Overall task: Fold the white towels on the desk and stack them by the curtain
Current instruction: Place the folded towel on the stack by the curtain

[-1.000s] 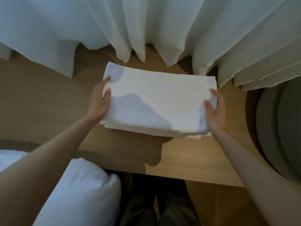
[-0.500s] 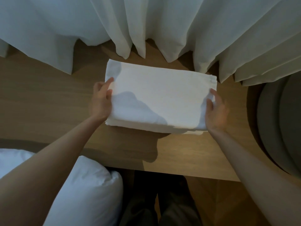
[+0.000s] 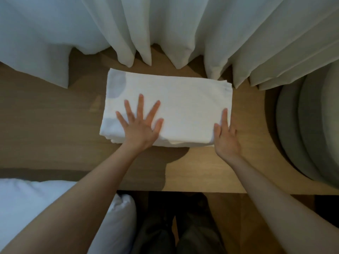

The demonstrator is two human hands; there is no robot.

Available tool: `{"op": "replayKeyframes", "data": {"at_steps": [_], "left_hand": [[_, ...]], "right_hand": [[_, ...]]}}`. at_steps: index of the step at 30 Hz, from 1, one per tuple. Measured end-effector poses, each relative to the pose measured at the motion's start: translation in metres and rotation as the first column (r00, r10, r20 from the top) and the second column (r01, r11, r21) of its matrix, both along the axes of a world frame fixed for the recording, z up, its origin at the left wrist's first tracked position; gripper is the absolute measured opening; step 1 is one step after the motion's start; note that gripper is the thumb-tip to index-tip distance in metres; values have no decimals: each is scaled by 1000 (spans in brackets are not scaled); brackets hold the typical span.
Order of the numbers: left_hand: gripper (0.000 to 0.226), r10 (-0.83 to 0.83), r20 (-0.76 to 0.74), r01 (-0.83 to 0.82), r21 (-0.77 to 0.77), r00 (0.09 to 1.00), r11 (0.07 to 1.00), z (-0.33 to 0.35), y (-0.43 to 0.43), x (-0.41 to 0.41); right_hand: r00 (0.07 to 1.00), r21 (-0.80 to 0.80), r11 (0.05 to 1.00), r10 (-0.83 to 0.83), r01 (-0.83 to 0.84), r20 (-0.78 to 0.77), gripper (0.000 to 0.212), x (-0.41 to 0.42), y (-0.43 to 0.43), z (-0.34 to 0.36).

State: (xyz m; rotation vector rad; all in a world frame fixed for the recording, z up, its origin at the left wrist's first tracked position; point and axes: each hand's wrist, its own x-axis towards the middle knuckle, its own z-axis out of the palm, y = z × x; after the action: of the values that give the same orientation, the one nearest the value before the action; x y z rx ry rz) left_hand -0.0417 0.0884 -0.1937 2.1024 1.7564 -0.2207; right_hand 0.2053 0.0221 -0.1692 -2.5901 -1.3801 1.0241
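Observation:
A stack of folded white towels [image 3: 185, 101] lies on the wooden desk [image 3: 45, 125], its far edge close to the hanging white curtain [image 3: 165, 24]. My left hand [image 3: 140, 125] lies flat on top of the stack near its front left, fingers spread wide. My right hand [image 3: 226, 136] rests against the stack's right front corner with straight fingers along the towel's side edge. Neither hand holds anything.
A grey round upholstered chair [image 3: 310, 129] stands at the right of the desk. A white pillow or duvet [image 3: 45, 208] sits at the lower left. The desk's front edge [image 3: 183, 192] runs below my arms, with my legs underneath.
The stack has slid farther toward the curtain. My left hand left the stack's left edge and now presses flat on top; my right hand stays at the right edge with fingers straightened.

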Motion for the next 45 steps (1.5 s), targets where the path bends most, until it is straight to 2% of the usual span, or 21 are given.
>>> {"op": "replayKeyframes", "data": {"at_steps": [3, 7, 10, 14, 20, 24, 31, 40, 45], "left_hand": [[62, -14, -19, 14, -13, 1000, 1000, 0, 1, -2], [61, 25, -50, -32, -145, 998, 989, 18, 0, 6], [56, -3, -40, -5, -199, 999, 980, 47, -5, 21], [50, -151, -13, 149, -122, 988, 981, 91, -20, 46], [48, -384, 24, 385, -31, 923, 922, 145, -57, 81], [45, -507, 87, 509, 2, 858, 861, 174, -88, 99], [44, -703, 64, 704, 7, 708, 710, 204, -129, 140], [47, -864, 119, 842, 191, 490, 504, 272, -209, 250], [48, -911, 111, 863, 292, 398, 413, 314, -275, 312]], "right_hand": [[1000, -80, 997, 21, -21, 5, 58, 3, 6, 2], [1000, -125, 992, 18, -18, -4, 62, 2, 7, 19], [1000, -39, 999, 15, -14, 26, 59, -4, -2, 43], [996, 142, 986, -92, 91, 1, 54, -10, -32, 77], [989, 239, 959, -150, 149, -14, 52, -13, -95, 125], [972, 270, 936, -234, 224, 6, 50, -8, -133, 150], [891, 358, 836, -453, 416, 23, 47, 15, -202, 183], [712, 474, 654, -698, 590, 77, 50, 88, -323, 239], [626, 548, 559, -776, 623, 80, 49, 123, -407, 275]]}}
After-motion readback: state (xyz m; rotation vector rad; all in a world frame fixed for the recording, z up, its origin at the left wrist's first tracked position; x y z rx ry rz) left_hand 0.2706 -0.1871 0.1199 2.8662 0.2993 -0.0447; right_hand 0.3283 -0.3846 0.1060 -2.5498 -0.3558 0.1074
